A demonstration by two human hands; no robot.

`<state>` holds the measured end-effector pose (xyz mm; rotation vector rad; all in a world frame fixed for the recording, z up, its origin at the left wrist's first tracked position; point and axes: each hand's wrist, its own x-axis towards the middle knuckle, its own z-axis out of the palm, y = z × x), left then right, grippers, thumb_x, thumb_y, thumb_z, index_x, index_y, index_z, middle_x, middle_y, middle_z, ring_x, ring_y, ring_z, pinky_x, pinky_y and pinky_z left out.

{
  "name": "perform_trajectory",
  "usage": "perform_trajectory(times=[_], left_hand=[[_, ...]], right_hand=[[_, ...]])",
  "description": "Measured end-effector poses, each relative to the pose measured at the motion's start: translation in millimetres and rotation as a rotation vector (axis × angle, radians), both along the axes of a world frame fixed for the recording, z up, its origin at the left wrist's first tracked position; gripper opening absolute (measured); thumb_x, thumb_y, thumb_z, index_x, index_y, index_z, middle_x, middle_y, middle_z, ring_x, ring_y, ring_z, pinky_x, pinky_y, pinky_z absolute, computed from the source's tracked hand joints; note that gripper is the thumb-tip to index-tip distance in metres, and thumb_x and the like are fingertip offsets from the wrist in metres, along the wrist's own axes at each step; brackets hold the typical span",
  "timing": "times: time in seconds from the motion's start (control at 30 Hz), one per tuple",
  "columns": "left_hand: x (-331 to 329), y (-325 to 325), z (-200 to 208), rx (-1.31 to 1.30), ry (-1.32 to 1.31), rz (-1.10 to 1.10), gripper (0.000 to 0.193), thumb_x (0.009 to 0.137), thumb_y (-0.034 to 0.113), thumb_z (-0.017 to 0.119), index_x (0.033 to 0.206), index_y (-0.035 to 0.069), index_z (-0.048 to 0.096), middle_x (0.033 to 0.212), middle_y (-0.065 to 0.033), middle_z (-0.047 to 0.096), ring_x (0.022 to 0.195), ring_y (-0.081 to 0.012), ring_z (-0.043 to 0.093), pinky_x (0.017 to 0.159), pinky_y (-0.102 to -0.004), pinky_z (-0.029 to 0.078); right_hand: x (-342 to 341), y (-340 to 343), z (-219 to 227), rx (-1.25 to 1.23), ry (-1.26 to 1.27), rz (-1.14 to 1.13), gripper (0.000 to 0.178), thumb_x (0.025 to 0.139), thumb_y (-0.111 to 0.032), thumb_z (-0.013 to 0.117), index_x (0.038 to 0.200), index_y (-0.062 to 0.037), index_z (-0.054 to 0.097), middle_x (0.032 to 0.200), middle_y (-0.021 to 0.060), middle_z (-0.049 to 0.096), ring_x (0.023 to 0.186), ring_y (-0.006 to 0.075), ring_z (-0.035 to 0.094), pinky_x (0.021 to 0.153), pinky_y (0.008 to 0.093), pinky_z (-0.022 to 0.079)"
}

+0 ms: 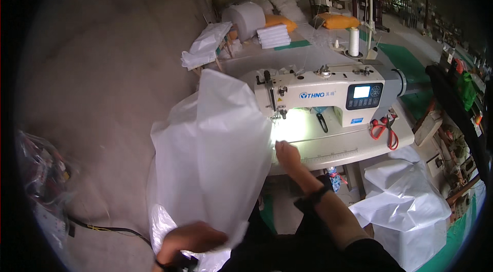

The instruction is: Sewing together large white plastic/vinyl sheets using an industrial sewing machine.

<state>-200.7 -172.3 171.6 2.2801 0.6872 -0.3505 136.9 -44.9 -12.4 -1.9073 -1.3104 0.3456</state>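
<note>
A large white plastic sheet [210, 149] hangs over the left end of the sewing machine's table, its right edge running up beside the lit needle area. The white sewing machine [318, 91] has its needle and presser foot [280, 114] next to that edge. My right hand [288, 156] is closed just below the needle, close to the sheet's edge; whatever is between its fingers is too small to make out. Lower down, my left hand [194, 237] is over the lower part of the sheet, its fingers smeared by motion.
Red-handled scissors [393, 136] and a small black-handled tool [322, 122] lie on the machine bed. A white thread cone [354, 41] stands behind. Crumpled white sheeting [405, 195] hangs at right; a black cable [108, 228] crosses the floor at left.
</note>
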Motion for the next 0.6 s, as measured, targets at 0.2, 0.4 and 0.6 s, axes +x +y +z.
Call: perform_trajectory(times=[0.2, 0.4, 0.6], left_hand=[[56.7, -6.0, -208.4, -1.204, -0.296, 0.288, 0.047, 0.087, 0.034, 0.06, 0.122, 0.003, 0.055, 0.118, -0.0106, 0.056, 0.105, -0.0177, 0.055, 0.092, -0.0307, 0.042], [107.7, 66.2, -169.8, 0.169, -0.174, 0.15, 0.029, 0.089, 0.023, 0.053, 0.114, 0.009, 0.057, 0.105, -0.0159, 0.06, 0.097, -0.0289, 0.059, 0.077, -0.0386, 0.05], [92.5, 180.6, -123.0, 1.065, -0.17, 0.57, 0.052, 0.086, 0.047, 0.052, 0.13, 0.021, 0.047, 0.144, -0.0072, 0.032, 0.134, -0.0368, 0.024, 0.099, -0.0653, 0.02]], right_hand=[[-57.2, -88.2, -21.8, -0.285, 0.282, 0.507, 0.05, 0.086, -0.046, 0.056, 0.105, 0.0002, 0.063, 0.097, 0.018, 0.065, 0.088, 0.0327, 0.062, 0.076, 0.0388, 0.05], [-40.6, -103.4, -20.6, -0.416, 1.167, 0.513, 0.041, 0.089, -0.034, 0.057, 0.111, 0.0, 0.057, 0.096, 0.0074, 0.062, 0.089, 0.0166, 0.061, 0.075, 0.0287, 0.05], [-35.7, -75.7, -3.3, -0.224, 1.282, 0.371, 0.028, 0.091, -0.027, 0.054, 0.104, -0.0023, 0.061, 0.094, 0.0047, 0.062, 0.083, 0.015, 0.06, 0.073, 0.0335, 0.05]])
